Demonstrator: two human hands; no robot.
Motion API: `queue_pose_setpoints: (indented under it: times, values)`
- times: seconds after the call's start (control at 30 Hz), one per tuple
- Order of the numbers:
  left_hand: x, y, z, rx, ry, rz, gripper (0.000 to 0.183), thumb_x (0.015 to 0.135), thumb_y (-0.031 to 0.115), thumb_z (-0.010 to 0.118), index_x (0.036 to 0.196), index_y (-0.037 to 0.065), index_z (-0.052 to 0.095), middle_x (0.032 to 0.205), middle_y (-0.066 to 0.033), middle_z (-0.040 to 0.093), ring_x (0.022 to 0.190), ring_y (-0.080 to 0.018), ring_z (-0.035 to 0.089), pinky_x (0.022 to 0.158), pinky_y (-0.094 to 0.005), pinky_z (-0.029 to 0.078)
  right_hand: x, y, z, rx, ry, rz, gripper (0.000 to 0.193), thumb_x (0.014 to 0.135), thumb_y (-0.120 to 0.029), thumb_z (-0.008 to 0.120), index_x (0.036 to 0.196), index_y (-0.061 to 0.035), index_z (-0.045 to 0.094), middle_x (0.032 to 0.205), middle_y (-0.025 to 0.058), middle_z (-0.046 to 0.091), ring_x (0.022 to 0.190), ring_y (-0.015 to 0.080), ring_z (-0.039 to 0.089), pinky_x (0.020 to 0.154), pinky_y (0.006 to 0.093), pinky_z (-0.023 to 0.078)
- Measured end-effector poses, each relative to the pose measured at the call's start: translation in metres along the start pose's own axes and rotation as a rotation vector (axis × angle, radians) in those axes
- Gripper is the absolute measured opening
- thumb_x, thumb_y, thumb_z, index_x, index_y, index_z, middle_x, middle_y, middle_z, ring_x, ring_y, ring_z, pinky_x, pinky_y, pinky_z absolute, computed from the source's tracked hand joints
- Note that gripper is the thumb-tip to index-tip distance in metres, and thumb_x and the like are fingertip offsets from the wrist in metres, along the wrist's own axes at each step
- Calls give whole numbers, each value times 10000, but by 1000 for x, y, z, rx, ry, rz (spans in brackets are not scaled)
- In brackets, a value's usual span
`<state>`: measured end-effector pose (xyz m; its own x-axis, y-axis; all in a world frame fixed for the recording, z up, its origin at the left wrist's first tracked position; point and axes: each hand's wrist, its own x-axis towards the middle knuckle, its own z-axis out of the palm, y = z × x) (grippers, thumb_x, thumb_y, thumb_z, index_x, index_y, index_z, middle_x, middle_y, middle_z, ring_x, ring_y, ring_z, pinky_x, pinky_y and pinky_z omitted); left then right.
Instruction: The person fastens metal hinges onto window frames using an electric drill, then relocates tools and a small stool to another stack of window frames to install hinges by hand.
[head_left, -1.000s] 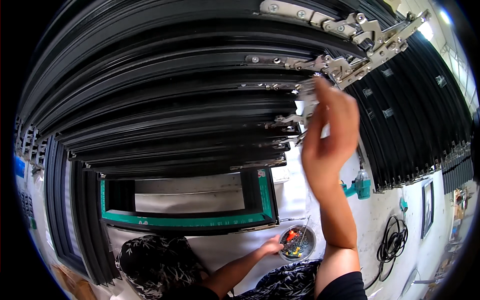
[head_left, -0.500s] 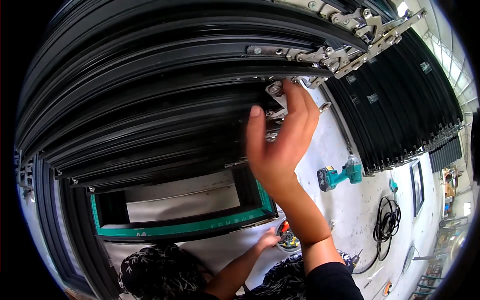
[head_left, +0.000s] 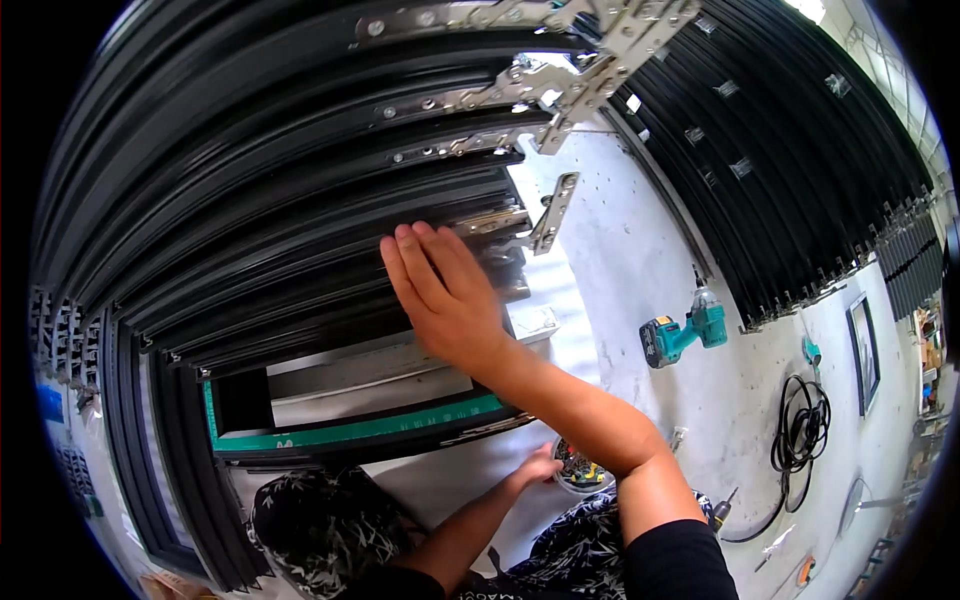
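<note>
Right hand (head_left: 445,295) flattened out, back upward, with straight fingers near one another, lies over the stacked black frames (head_left: 290,200); nothing shows in its grasp, and the palm is hidden. Just right of the fingers, a metal hinge (head_left: 497,222) sits near the end of one frame, and a metal bar (head_left: 555,213) juts at a slant past that edge, above the pale floor (head_left: 640,270). More hinges (head_left: 460,100) stick out farther up the stack. Below and right of the hand stands a white block (head_left: 533,322). Nearer the person runs the long edge of a green-taped frame (head_left: 350,432). The left hand (head_left: 538,467) is at the left edge of a tub (head_left: 580,490); I cannot tell whether it grips. Rightward, a strip of floor separates the frame ends from a second black stack (head_left: 800,170), with a green drill (head_left: 680,338) and coiled cord (head_left: 797,425) lying there.
</note>
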<state>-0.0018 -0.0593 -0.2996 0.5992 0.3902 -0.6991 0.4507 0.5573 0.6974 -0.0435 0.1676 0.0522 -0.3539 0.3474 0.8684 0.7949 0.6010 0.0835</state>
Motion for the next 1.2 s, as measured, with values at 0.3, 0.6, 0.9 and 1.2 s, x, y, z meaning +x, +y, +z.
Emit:
queue_pose_setpoints:
  times: [0.3, 0.6, 0.9, 1.2]
  values:
    - [-12, 0, 0, -89, 46, -12, 451, 794, 100, 577, 1230, 42, 479, 914, -130, 639, 694, -227, 645, 553, -353, 556, -11, 24, -75, 223, -339, -4, 454, 813, -127, 537, 1250, -6, 545, 1309, 174, 518, 1232, 306, 477, 1057, 425, 379]
    - [-4, -19, -1, -173, 140, -48, 628, 802, 140, 625, 1343, 9, 336, 992, -158, 603, 770, -242, 640, 617, -396, 564, -217, 97, -343, -379, -830, 588, 450, 767, -100, 647, 1204, -28, 569, 1236, 180, 548, 1162, 353, 514, 995, 432, 422]
    - [-12, 22, -5, -203, 80, -103, 601, 813, 79, 568, 1377, 91, 360, 1009, -129, 626, 773, -225, 664, 615, -366, 573, -375, -31, -460, -293, -662, 1820, 1012, 723, -366, 792, 1474, 27, 239, 1348, 301, 461, 1255, 391, 466, 1047, 408, 363]
    - [-13, 18, 5, -277, 85, -107, 496, 818, 55, 548, 1298, 70, 424, 993, -110, 625, 802, -224, 656, 677, -395, 586, -386, -68, -454, -367, -283, 2121, 793, 641, -226, 848, 1274, -12, 420, 1019, 127, 597, 887, 216, 577, 811, 345, 483]
